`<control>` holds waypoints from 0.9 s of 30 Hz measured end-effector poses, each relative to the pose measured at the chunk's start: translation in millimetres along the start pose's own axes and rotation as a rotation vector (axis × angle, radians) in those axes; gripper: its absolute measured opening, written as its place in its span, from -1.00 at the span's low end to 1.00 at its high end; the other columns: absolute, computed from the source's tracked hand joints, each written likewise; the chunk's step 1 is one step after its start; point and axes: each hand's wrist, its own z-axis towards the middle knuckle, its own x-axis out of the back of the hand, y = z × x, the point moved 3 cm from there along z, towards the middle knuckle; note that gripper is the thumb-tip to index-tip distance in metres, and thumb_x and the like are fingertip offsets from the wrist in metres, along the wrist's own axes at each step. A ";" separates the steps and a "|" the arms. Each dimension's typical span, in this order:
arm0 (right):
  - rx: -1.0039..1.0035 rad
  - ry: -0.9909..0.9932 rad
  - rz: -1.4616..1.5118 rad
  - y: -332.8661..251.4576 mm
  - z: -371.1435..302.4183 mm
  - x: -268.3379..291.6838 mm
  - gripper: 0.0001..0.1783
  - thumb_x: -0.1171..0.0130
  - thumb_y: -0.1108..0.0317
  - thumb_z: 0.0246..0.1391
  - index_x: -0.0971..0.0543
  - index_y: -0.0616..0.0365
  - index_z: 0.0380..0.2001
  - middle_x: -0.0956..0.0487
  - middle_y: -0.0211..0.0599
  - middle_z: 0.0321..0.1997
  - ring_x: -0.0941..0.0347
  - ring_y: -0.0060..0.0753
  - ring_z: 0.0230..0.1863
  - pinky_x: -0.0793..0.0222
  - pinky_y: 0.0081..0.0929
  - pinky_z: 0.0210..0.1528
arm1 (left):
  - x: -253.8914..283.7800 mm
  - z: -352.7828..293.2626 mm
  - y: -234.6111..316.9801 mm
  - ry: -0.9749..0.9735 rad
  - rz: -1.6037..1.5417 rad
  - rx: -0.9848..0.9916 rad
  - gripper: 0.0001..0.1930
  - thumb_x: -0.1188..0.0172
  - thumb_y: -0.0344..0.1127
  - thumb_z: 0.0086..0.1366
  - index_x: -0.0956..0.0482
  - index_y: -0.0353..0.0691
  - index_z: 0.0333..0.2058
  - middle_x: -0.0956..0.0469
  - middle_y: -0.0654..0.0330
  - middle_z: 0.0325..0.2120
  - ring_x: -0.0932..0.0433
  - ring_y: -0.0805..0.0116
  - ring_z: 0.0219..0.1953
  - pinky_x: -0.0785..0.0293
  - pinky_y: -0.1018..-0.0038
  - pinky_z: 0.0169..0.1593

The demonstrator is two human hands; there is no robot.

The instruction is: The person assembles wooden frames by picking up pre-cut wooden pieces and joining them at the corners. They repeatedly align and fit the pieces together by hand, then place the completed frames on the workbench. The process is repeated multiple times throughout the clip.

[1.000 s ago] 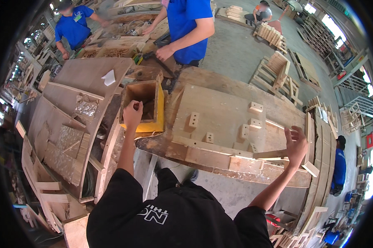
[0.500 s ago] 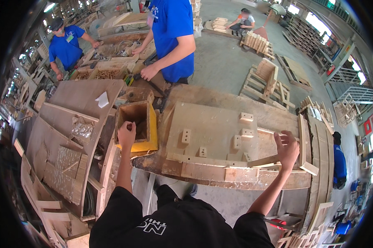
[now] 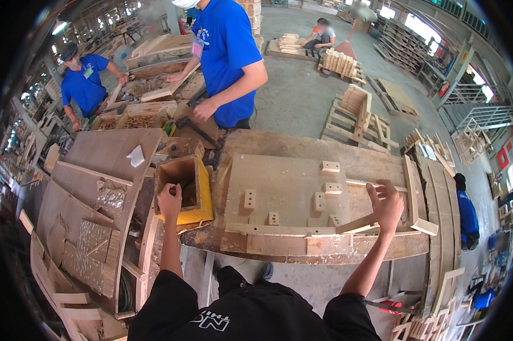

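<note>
My left hand (image 3: 170,200) is over the near left rim of a yellow-sided wooden box (image 3: 206,200), its fingers curled together. Whatever they may hold is too small to make out. My right hand (image 3: 386,206) hovers with bent fingers apart, nothing seen in it, above the right part of the workbench. Just below it a loose wooden strip (image 3: 356,225) lies at a slant. Between my hands is a flat board (image 3: 285,190) bearing several small drilled wooden blocks (image 3: 319,202). A wooden rail (image 3: 268,229) runs along its near edge.
A co-worker in blue (image 3: 228,62) stands across the bench, near a hammer (image 3: 197,131). Another person in blue (image 3: 86,85) works at far left beside bins of wooden pegs (image 3: 140,121). Large plywood sheets (image 3: 106,153) lie left. Wooden frames (image 3: 359,122) stand on the floor beyond.
The view has shifted slightly. My hands keep nearly the same places and poses. Across the bench, the co-worker's arms and upper body have moved a little.
</note>
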 end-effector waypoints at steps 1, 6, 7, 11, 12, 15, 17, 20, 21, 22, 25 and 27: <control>0.001 0.005 0.006 -0.3 -0.1 0.4 -0.56 -0.34 -0.02 -0.01 -0.61 0.11 -0.24 -0.68 -0.29 -0.43 -0.62 -0.29 -0.40 -0.47 -0.32 -0.36 | -0.4 -0.7 0.4 -0.001 -0.003 -0.002 -0.77 -0.25 -0.19 0.21 -0.61 -0.27 -0.39 -0.64 0.08 -0.51 -0.64 0.12 -0.43 -0.52 0.28 -0.30; 0.005 0.006 0.036 0.1 -0.5 0.8 -0.60 -0.34 0.02 0.00 -0.61 0.10 -0.25 -0.68 -0.27 -0.42 -0.63 -0.29 -0.41 -0.48 -0.34 -0.35 | -2.9 -0.9 0.5 -0.003 0.000 0.005 -0.78 -0.25 -0.19 0.21 -0.61 -0.25 -0.39 -0.64 0.07 -0.51 -0.64 0.11 -0.42 -0.52 0.27 -0.31; 0.004 0.005 0.039 -0.1 -1.1 0.4 -0.60 -0.34 0.03 0.00 -0.62 0.10 -0.24 -0.68 -0.27 -0.42 -0.63 -0.29 -0.40 -0.48 -0.34 -0.35 | -1.7 -0.6 -1.0 0.006 0.006 -0.009 -0.78 -0.25 -0.19 0.20 -0.61 -0.25 -0.39 -0.64 0.07 -0.51 -0.64 0.11 -0.42 -0.52 0.27 -0.32; 0.038 0.006 0.044 -4.2 -1.6 0.8 -0.63 -0.34 0.06 0.02 -0.62 0.11 -0.24 -0.68 -0.25 -0.42 -0.63 -0.32 -0.40 -0.47 -0.37 -0.35 | 0.2 -0.9 -7.2 0.054 0.007 -0.047 -0.79 -0.26 -0.18 0.19 -0.61 -0.21 -0.41 -0.63 0.09 -0.54 -0.64 0.09 -0.44 -0.52 0.25 -0.36; 0.035 -0.003 0.066 -4.1 -1.4 0.5 -0.64 -0.33 0.06 0.03 -0.62 0.11 -0.24 -0.68 -0.25 -0.42 -0.63 -0.32 -0.40 -0.47 -0.38 -0.35 | 0.3 -1.8 -8.4 0.050 0.010 -0.043 -0.80 -0.26 -0.18 0.18 -0.61 -0.19 -0.43 -0.63 0.09 -0.55 -0.63 0.08 -0.44 -0.52 0.25 -0.37; 0.056 0.014 0.087 -0.2 -1.2 1.1 -0.67 -0.31 0.10 0.06 -0.62 0.13 -0.25 -0.67 -0.22 -0.46 -0.63 -0.33 -0.44 -0.45 -0.39 -0.38 | -3.1 -2.0 -4.6 0.028 0.012 -0.005 -0.80 -0.26 -0.18 0.18 -0.60 -0.18 -0.43 -0.63 0.11 -0.54 -0.63 0.09 -0.44 -0.53 0.24 -0.36; 0.069 0.019 0.098 -0.6 -1.2 -0.1 -0.67 -0.31 0.11 0.07 -0.62 0.14 -0.25 -0.66 -0.19 -0.49 -0.63 -0.32 -0.45 -0.45 -0.39 -0.39 | -2.3 -2.2 -4.9 0.014 0.008 0.028 -0.81 -0.26 -0.18 0.18 -0.60 -0.17 -0.42 -0.63 0.11 -0.54 -0.64 0.09 -0.43 -0.54 0.25 -0.34; 0.082 0.004 0.049 -1.7 -1.1 -0.6 -0.66 -0.29 0.12 0.09 -0.61 0.18 -0.25 -0.65 -0.16 -0.49 -0.62 -0.31 -0.46 -0.45 -0.37 -0.40 | -2.0 -2.6 -5.8 0.015 -0.009 0.042 -0.82 -0.26 -0.18 0.18 -0.60 -0.16 -0.42 -0.64 0.13 -0.53 -0.64 0.09 -0.42 -0.55 0.25 -0.32; 0.083 0.001 0.038 -1.5 -0.5 -0.9 -0.66 -0.29 0.11 0.09 -0.61 0.18 -0.24 -0.65 -0.15 -0.49 -0.62 -0.30 -0.46 -0.45 -0.37 -0.40 | -2.1 -1.8 -6.0 0.019 -0.016 0.040 -0.82 -0.26 -0.17 0.18 -0.61 -0.15 -0.41 -0.64 0.13 -0.53 -0.64 0.09 -0.41 -0.55 0.25 -0.32; 0.074 -0.012 0.022 -2.6 -0.1 -1.3 -0.65 -0.28 0.11 0.11 -0.61 0.19 -0.23 -0.65 -0.15 -0.48 -0.61 -0.31 -0.45 -0.45 -0.38 -0.40 | -0.9 -2.3 -8.2 0.017 -0.012 0.042 -0.82 -0.25 -0.17 0.18 -0.61 -0.15 -0.41 -0.64 0.13 -0.53 -0.64 0.09 -0.41 -0.55 0.25 -0.31; 0.086 -0.026 0.048 -0.7 2.1 -5.7 -0.63 -0.26 0.10 0.12 -0.61 0.21 -0.21 -0.65 -0.15 -0.47 -0.60 -0.32 -0.45 -0.45 -0.40 -0.41 | 0.8 -2.6 -14.4 0.011 -0.004 0.054 -0.81 -0.24 -0.15 0.18 -0.60 -0.14 -0.42 -0.64 0.13 -0.53 -0.63 0.08 -0.40 -0.55 0.24 -0.31; 0.076 -0.049 -0.007 9.4 3.7 -4.4 -0.59 -0.25 0.07 0.14 -0.61 0.23 -0.18 -0.66 -0.12 -0.45 -0.58 -0.35 -0.46 -0.43 -0.42 -0.42 | -3.9 1.0 -13.9 -0.007 0.006 0.063 -0.79 -0.25 -0.12 0.18 -0.61 -0.13 -0.41 -0.63 0.14 -0.53 -0.64 0.12 -0.42 -0.55 0.27 -0.32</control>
